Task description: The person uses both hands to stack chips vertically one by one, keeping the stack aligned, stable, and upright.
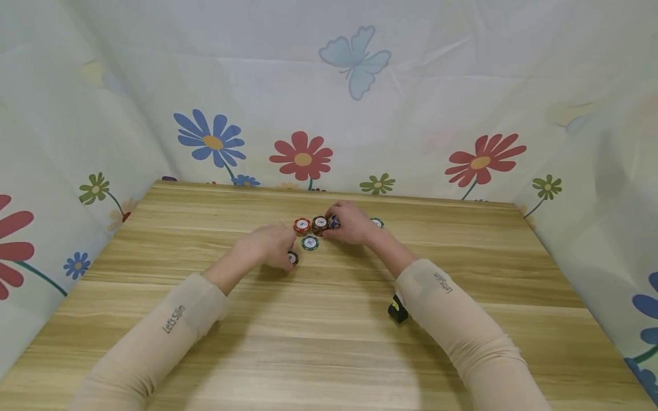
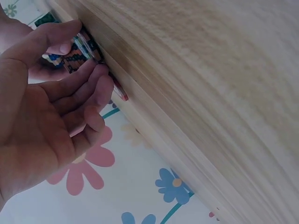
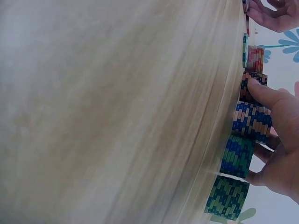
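My left hand [image 1: 266, 246] pinches a black poker chip [image 1: 293, 258] at the tabletop, thumb on the near side. My right hand [image 1: 351, 222] grips a stack of black chips [image 1: 320, 222] marked 100, thumb in front and fingers behind. Beside it stands a blue stack [image 3: 252, 120], partly covered by that hand in the head view. Left of the black stack is a short red stack [image 1: 302, 224]. A green chip [image 1: 310, 243] marked 20 lies flat in front of them. In the right wrist view a blue-green stack [image 3: 237, 156] and a green stack [image 3: 227, 197] continue the row.
The wooden table [image 1: 319, 342] reaches back to a flowered cloth wall [image 1: 247, 85], with more cloth on both sides. A small black object [image 1: 397, 310] with a yellow mark lies by my right sleeve, partly hidden by it; its kind is unclear.
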Available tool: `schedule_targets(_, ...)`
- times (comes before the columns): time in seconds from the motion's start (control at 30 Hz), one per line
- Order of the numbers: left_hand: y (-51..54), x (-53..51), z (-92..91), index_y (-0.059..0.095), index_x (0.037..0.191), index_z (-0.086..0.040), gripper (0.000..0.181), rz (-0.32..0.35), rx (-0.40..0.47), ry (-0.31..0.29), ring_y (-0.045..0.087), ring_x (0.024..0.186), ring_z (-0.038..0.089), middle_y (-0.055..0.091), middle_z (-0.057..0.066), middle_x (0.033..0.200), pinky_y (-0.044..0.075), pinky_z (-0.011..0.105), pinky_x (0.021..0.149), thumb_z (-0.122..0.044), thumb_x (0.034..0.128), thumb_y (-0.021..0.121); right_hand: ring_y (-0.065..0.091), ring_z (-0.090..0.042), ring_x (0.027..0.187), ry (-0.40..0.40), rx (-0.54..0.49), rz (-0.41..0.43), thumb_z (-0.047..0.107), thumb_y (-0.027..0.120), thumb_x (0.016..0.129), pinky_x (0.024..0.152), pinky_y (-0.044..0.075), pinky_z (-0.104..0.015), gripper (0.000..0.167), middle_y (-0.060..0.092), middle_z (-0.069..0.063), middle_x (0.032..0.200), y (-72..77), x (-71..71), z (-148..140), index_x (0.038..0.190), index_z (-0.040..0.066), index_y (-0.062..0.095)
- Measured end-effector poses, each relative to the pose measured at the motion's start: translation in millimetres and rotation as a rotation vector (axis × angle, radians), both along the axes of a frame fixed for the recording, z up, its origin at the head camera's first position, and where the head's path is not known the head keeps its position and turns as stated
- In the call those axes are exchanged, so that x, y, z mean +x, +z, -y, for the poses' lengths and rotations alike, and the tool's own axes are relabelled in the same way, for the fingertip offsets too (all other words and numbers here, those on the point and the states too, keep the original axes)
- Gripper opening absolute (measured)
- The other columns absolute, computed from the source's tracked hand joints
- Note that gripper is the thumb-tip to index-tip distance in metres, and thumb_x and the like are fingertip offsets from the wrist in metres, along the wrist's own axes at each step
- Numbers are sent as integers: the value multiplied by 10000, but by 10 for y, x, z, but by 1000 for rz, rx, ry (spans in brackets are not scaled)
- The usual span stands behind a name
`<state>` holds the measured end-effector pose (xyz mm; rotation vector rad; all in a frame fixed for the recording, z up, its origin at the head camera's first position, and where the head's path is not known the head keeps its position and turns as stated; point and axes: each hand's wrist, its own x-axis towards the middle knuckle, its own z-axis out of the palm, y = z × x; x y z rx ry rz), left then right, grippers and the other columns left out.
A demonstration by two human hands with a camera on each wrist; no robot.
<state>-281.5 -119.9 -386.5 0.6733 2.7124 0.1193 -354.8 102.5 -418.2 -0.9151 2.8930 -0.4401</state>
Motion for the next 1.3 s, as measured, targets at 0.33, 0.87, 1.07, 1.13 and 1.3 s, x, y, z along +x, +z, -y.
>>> schedule_targets(0.33,-1,-25,25,600,709,-113,278,26,45,-10,441,564,122,491,-27,639,339,296,534,-239,808,828,505,-351,1292,-2,-25,8,363,780,928,1062,396,-560,468,575,-159,1372,-21,10,-17,1278,77,661)
schedule_targets(0.87,91,-204,-7,667,998,-40,287,-83,188,22,544,747,195,623,35,836,430,331,666,-237,838,804,524,-329,1253,2,-29,9,352,767,943,1018,430,-535,423,585,-144,1343,-48,8,-13,1260,91,665)
schedule_targets(1.07,66,-272,-47,675,1035,-44,296,-112,246,38,584,756,187,650,33,873,483,317,679,-235,845,798,548,-327,1219,15,-41,-1,345,766,945,988,453,-523,410,597,-145,1320,-61,10,-8,1245,84,668)
schedule_targets(1.13,49,-303,-68,676,1036,-38,293,-127,278,37,600,711,176,653,42,879,493,309,646,-226,846,798,555,-320,1208,16,-42,-1,347,759,951,978,459,-514,407,597,-143,1314,-60,13,-9,1248,83,666)
schedule_targets(1.3,4,-379,-116,672,1012,-45,258,-184,318,51,612,669,177,649,48,900,502,310,636,-199,840,789,560,-311,1196,10,-51,-3,335,757,955,976,459,-509,385,600,-139,1298,-45,22,-5,1236,86,674)
